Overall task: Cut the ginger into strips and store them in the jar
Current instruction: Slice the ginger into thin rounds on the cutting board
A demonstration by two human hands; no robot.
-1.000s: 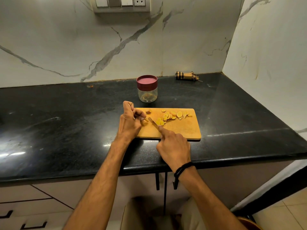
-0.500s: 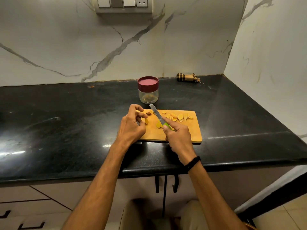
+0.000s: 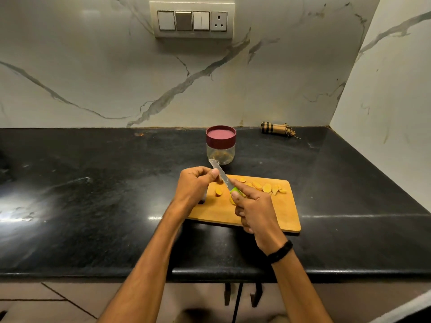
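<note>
Ginger (image 3: pixel 266 188): slices, no strips yet | jar (image 3: pixel 220 149): lid on | R hand (image 3: pixel 256 209): tight on knife (image 3: pixel 221 175) | L hand (image 3: pixel 195 185): curled at blade, hold unclear

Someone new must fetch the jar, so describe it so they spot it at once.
On the black countertop, below the switch panel, it stands behind the wooden cutting board. The jar is clear with a maroon lid, the only container there; the checked cloth roll lies farther right.
</note>
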